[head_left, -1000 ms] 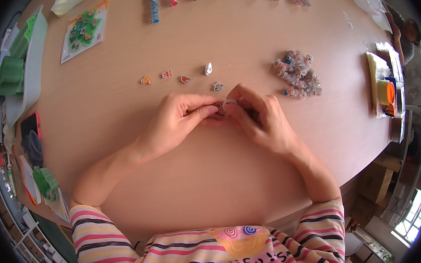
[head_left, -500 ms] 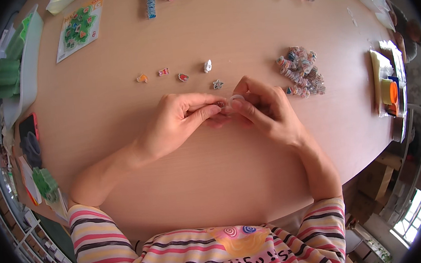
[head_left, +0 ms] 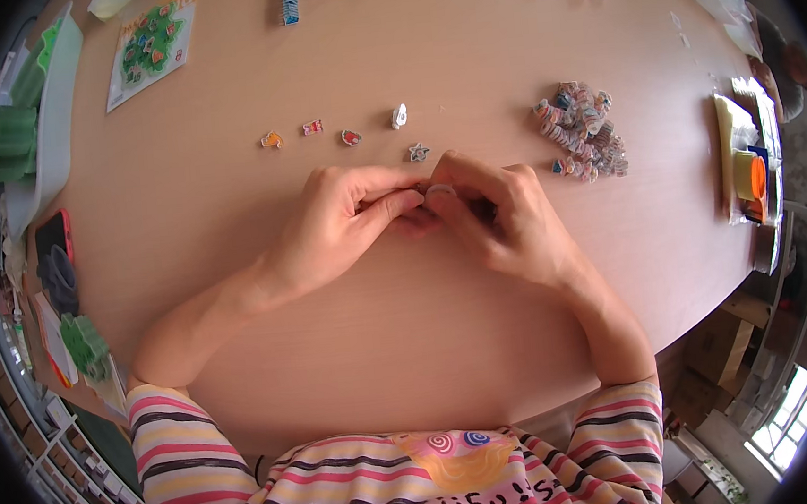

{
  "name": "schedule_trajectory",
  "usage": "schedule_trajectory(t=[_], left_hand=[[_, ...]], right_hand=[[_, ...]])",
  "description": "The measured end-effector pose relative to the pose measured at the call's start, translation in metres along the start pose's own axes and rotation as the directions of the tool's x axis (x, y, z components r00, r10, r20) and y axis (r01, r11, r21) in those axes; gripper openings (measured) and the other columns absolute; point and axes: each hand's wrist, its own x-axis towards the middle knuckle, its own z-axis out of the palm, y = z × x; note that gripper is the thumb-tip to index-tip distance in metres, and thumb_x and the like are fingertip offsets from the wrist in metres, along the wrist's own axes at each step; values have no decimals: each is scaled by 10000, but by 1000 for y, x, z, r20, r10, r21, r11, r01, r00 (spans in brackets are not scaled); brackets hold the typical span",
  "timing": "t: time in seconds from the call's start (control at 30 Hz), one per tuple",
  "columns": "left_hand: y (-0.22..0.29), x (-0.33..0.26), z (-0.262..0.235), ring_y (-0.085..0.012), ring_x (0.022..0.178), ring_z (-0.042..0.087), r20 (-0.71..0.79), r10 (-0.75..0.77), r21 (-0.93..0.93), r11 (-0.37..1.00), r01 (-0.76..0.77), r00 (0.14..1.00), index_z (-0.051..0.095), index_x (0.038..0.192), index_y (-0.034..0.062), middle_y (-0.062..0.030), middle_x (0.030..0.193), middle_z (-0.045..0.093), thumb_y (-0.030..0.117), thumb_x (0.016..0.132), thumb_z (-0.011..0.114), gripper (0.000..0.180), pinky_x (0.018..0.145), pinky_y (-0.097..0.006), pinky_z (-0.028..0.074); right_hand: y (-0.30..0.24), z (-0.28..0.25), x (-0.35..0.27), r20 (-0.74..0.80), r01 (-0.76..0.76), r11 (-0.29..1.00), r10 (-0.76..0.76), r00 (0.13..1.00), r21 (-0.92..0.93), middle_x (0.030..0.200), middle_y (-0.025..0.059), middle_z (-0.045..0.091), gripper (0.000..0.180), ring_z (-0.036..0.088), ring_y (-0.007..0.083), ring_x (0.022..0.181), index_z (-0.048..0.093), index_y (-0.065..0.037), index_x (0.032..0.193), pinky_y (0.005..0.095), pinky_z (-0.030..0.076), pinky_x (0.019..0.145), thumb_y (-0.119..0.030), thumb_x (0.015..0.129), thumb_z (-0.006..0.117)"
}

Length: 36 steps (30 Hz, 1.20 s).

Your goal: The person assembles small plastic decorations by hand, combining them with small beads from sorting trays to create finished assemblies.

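Over the middle of the table, my left hand point(head_left: 340, 224) and my right hand point(head_left: 509, 210) meet fingertip to fingertip. A small white rounded piece point(head_left: 439, 190) shows at my right thumb and forefinger, which pinch it. My left thumb and forefinger are pressed together, and what lies between them is mostly hidden. Just beyond the fingers lies a grey star-shaped piece point(head_left: 418, 152). Farther off are a white piece point(head_left: 399, 116), a red piece point(head_left: 351, 137), a pink piece point(head_left: 313, 126) and an orange piece point(head_left: 271, 140), all small and flat.
To the right lies a heap of stacked small pieces point(head_left: 584, 134). Several stacks, one a blue stack point(head_left: 289, 0), line the far edge. A card with a green shape point(head_left: 152, 46) lies far left, near a white bin point(head_left: 58, 137). A phone point(head_left: 54, 237) and orange tape roll point(head_left: 750, 175) sit at opposite sides.
My right fingers have moved slightly left, closer against my left fingertips, and the white piece has shifted with them. The loose pieces on the table have stayed put.
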Motion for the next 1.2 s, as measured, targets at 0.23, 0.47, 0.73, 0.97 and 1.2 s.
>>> schedule_trajectory(t=[0.23,0.47,0.73,0.97,1.2], left_hand=[[1,-3,-6,-167,955,692,55,-15,90,996,10,998,604,1240,-88,-120,1034,713,6,999,523,270,843,-274,577],[18,-11,-8,-136,702,683,86,-79,435,900,34,993,689,1173,6,-110,897,740,76,931,656,254,650,-272,546],[-9,-6,-15,-130,605,614,25,449,627,689,-364,893,718,1120,31,-111,816,725,34,887,696,234,573,-282,487],[13,5,-44,-215,923,549,52,608,924,271,-269,792,716,1060,13,-56,900,617,37,776,771,290,663,-315,485],[14,-4,-25,-133,750,590,-63,510,629,688,-362,858,681,940,7,-54,860,657,70,879,718,95,591,-258,485]], right_hand=[[1,-19,0,170,-115,972,80,982,204,604,69,576,81,514,113,552,573,-1,921,289,394,532,-79,938,588],[6,-14,-8,76,-206,949,193,978,237,555,1,469,173,384,65,536,543,-7,895,269,290,502,-152,982,581],[7,-14,-4,67,-200,943,189,980,267,559,-12,476,198,392,43,531,541,-15,891,257,283,498,-182,995,567],[6,-17,-3,72,-237,915,226,972,327,568,-28,475,201,374,39,535,536,-23,921,254,273,503,-203,1007,560],[10,-11,-3,49,-159,936,151,987,314,575,-11,472,188,401,50,552,535,-11,928,264,309,513,-179,1003,571]])
